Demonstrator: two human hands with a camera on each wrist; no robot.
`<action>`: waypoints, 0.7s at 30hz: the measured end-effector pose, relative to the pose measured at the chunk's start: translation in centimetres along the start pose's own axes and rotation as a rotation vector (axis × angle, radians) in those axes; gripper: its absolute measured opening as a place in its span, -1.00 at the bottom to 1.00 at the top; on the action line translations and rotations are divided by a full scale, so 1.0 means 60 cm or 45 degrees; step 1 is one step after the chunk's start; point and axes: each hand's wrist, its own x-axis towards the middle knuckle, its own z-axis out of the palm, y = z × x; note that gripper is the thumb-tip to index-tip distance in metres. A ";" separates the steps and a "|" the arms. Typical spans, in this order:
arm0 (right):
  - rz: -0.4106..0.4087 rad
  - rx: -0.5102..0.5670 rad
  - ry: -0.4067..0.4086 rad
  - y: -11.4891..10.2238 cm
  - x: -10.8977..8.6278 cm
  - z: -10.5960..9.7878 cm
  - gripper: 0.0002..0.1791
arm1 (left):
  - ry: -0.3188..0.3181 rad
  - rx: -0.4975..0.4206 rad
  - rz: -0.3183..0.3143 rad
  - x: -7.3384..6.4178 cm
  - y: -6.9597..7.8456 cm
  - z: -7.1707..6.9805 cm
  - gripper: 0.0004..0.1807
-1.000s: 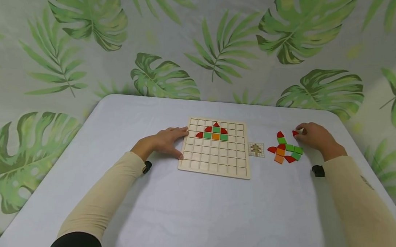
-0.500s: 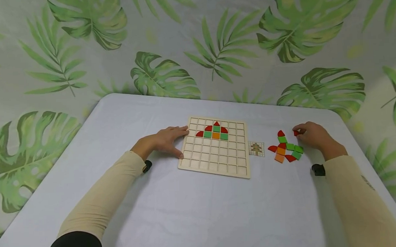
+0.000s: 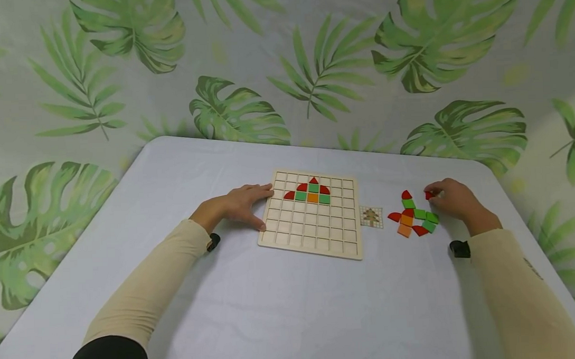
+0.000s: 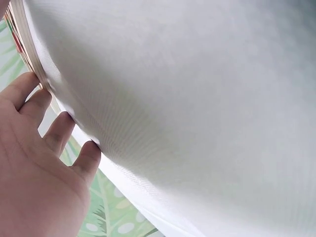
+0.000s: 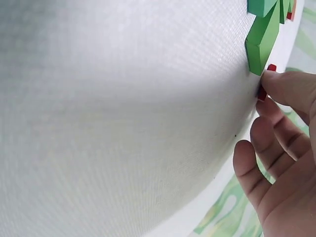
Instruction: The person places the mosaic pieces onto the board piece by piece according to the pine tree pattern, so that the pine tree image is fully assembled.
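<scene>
My left hand point(image 3: 243, 204) rests at the left edge of a square wooden grid board point(image 3: 313, 229), thumb and fingers spread along that edge. In the left wrist view its fingertips point(image 4: 90, 150) lie low at the board's side. Several red, green and orange tiles sit in the board's upper cells, a red triangle point(image 3: 314, 181) on top. My right hand point(image 3: 456, 199) pinches a small red tile point(image 5: 262, 93) between thumb and fingers, close over the table; the fingers partly hide its shape. A green tile point(image 5: 261, 42) stands near the thumb in the right wrist view.
A small pattern card point(image 3: 372, 217) with a brown figure lies at the board's right side. Between it and my right hand are loose tiles: several red and green, and an orange pair point(image 3: 405, 226). The white-covered table point(image 3: 282, 306) meets a leaf-print cloth point(image 3: 242, 112) behind.
The red tile has turned a little between my right fingers, showing less of itself at first and then more. My right hand has barely shifted, and my left hand stays at the board's edge.
</scene>
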 end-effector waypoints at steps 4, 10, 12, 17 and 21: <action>-0.019 0.012 0.036 0.001 -0.003 0.001 -0.59 | 0.002 0.008 0.008 0.001 -0.001 0.001 0.07; -0.011 0.069 0.117 0.000 -0.007 -0.004 -0.58 | -0.004 0.058 0.021 0.004 -0.001 0.000 0.08; -0.026 0.078 0.137 -0.007 -0.007 -0.008 -0.58 | -0.008 0.072 0.021 0.004 -0.001 0.000 0.08; -0.062 0.074 0.146 -0.025 -0.008 -0.017 -0.60 | -0.003 0.082 0.023 0.005 -0.002 0.000 0.07; -0.062 0.080 0.127 -0.034 -0.012 -0.017 -0.61 | -0.006 0.065 0.031 0.005 -0.003 0.000 0.07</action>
